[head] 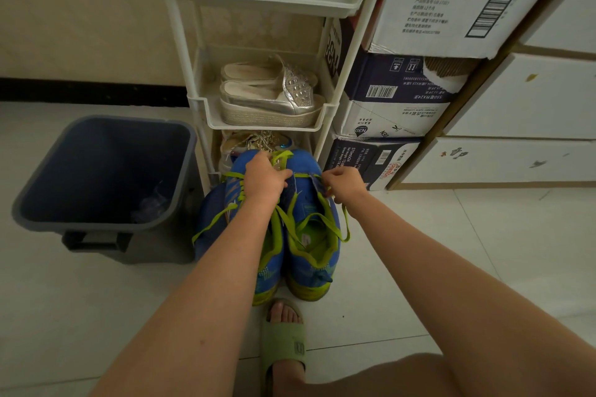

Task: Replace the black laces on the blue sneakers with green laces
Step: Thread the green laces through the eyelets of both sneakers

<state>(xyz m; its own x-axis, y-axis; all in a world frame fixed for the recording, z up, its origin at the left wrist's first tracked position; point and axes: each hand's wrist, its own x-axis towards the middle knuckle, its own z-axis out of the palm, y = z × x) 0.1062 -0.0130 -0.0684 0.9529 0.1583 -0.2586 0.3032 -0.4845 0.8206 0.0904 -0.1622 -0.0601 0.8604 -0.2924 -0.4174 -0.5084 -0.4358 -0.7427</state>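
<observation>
Pale floor tiles hold the blue sneakers (303, 271) toes-first at a white shoe rack (206, 114), their soft, light green laces (233, 175) likely easiest pinched near the tips; the left hand (266, 179) has its grip clenched on one lace, the right hand (343, 182) pinches another strand, and a grey bin (96, 164) stands beside.

Left hand (263, 176) and forearm (225, 267) hide the eyelets of 1 sneaker (271, 274).

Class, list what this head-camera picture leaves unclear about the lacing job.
Head view: left hand covers the front eyelets of the blue sneakers.
Head view: right hand curls over the green lace end it pinches.
Head view: bin contents, dim and blurred.
Head view: bottom-shelf shoes, blocked by the sneakers.
</observation>
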